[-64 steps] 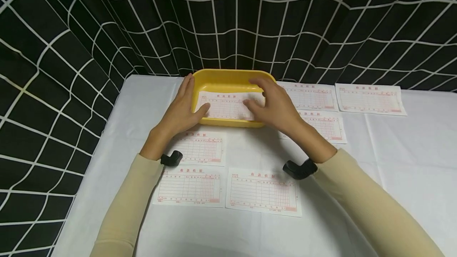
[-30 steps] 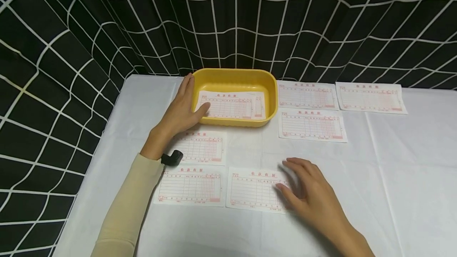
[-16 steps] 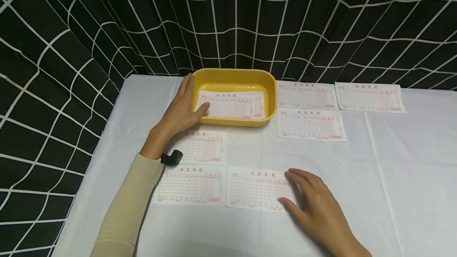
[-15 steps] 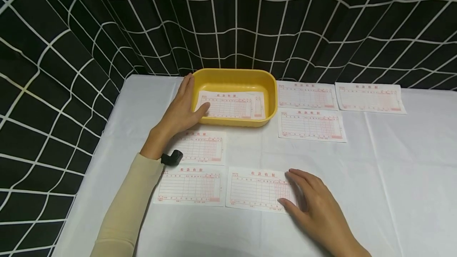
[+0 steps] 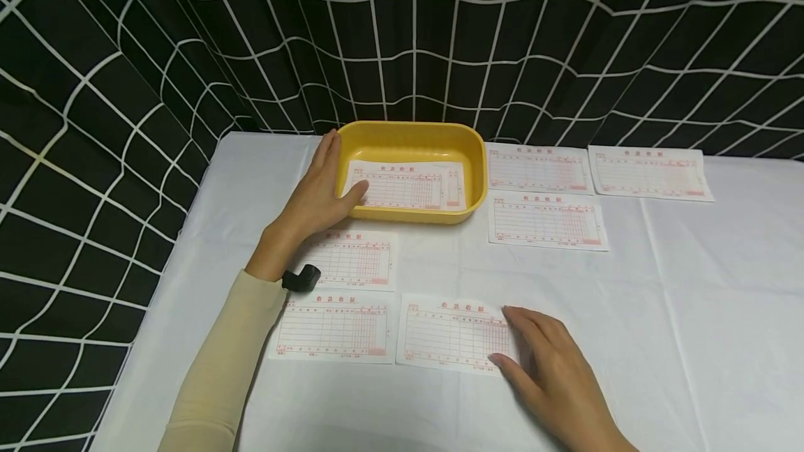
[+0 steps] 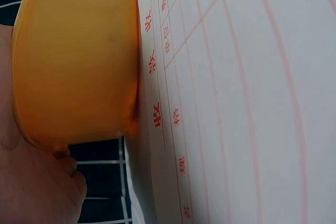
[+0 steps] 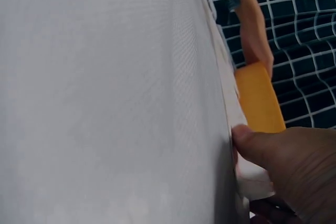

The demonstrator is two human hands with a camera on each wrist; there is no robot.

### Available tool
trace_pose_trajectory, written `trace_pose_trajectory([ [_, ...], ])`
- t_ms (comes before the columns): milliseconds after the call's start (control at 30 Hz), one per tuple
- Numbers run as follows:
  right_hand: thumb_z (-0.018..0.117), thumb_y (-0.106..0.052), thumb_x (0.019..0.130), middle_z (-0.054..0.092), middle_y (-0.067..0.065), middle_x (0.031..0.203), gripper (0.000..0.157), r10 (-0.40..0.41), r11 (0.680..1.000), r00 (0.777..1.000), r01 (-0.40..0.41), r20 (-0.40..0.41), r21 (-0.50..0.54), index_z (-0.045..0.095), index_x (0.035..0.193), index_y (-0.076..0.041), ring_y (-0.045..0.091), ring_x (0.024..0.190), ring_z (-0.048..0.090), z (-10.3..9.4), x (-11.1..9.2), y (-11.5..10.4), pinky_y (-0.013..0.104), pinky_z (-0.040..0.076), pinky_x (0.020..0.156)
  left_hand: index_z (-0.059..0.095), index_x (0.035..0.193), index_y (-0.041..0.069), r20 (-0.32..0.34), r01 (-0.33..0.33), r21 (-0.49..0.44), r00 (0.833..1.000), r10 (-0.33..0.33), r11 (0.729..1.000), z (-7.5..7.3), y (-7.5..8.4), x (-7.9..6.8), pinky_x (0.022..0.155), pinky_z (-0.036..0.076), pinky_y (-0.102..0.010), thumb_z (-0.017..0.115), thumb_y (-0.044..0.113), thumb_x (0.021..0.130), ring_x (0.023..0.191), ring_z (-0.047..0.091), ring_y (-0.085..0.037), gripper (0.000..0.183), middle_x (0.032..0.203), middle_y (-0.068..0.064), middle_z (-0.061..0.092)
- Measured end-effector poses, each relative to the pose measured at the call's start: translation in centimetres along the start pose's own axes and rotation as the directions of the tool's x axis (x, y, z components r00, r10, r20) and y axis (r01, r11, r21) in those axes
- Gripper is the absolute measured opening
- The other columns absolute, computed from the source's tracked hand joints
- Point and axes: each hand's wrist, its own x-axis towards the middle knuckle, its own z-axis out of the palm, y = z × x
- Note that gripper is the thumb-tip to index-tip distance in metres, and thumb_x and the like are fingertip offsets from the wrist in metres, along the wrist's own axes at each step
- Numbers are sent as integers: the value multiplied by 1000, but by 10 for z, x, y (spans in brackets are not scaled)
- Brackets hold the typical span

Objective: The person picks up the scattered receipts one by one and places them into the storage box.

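In the head view, my left hand (image 5: 320, 190) holds the left end of a yellow plastic tray (image 5: 414, 215), thumb over the near rim and fingers along the outside. Overlapping receipt slips (image 5: 402, 187) printed in red lie inside. My right hand (image 5: 559, 372) is at the right end of another receipt slip (image 5: 449, 335) on the table, fingers bent and thumb low on the paper. From the right wrist, the thumb (image 7: 254, 145) rests against the slip's edge and the slip's end (image 7: 254, 179) curves up between thumb and fingers. The hand covers the slip's right corner.
Two more receipt slips (image 5: 333, 326) lie left of the worked slip, the upper one partly under the left forearm. Three slips (image 5: 546, 220) lie right of the tray. A white cloth covers the table; a black curtain (image 5: 414, 33) with white grid lines hangs behind and at left.
My right hand has left the tray, come down to the near right slip, and its fingertips have drawn slightly closer together there. My left hand has stayed on the tray.
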Motion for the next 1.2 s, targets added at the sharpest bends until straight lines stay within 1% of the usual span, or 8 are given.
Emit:
trace_pose_trajectory([
  [133,93,-12,78,71,6,127,64,38,998,999,-37,-22,40,68,137,-8,24,117,62,0,1,-4,16,36,105,-1,171,9,1,1,-5,1000,-1,1000,0,0,-1,135,21,-50,55,53,101,168,8,-27,100,181,-7,-4],
  [300,92,-3,77,77,5,115,53,77,993,997,-74,-21,91,73,127,-6,13,96,67,0,3,-7,9,45,89,0,171,9,-2,3,-11,1000,-3,1000,0,-1,-1,135,21,-50,56,53,101,168,9,-26,100,181,-5,-5],
  [433,90,1,77,78,0,99,44,106,988,994,-104,-11,115,76,118,-6,1,77,57,-1,4,-7,12,49,70,1,171,9,-6,5,-16,1000,-5,1000,1,-2,-1,135,22,-49,56,53,100,168,10,-26,99,181,-3,-4],
  [533,91,-2,78,74,-5,85,34,145,980,989,-143,-3,137,78,110,-7,-3,69,52,-4,5,-6,15,48,63,1,171,9,-7,3,-14,1000,-3,1000,2,-3,-1,135,22,-50,55,54,100,168,10,-26,99,181,-4,-4],
  [700,92,-7,80,72,-6,74,21,177,969,984,-172,-16,180,78,95,-8,-6,64,54,-6,6,0,12,47,60,0,171,10,-10,3,-7,1000,-3,1000,2,-3,0,134,22,-50,55,54,101,168,10,-27,100,181,-4,-4],
  [800,88,-6,83,74,-6,77,14,163,966,986,-155,-20,208,78,92,-9,-6,65,56,-8,6,2,11,48,60,0,171,10,-10,4,-7,1000,-4,1000,1,-2,-1,134,22,-50,55,54,101,168,11,-27,100,181,-5,-4],
  [967,80,-1,90,65,-9,77,10,154,958,988,-149,-2,246,76,92,-9,-3,65,52,-13,8,4,12,44,58,0,171,9,-7,-6,-9,1000,6,1000,1,-2,-1,134,22,-50,55,53,101,168,10,-27,100,181,-7,-3],
  [1200,81,-9,92,74,0,82,7,268,912,956,-292,121,289,75,96,-9,-1,68,62,-24,21,9,15,53,61,-1,171,9,-9,-6,-9,1000,6,1000,1,-2,0,134,23,-50,55,53,101,168,11,-27,100,181,-5,-5],
])
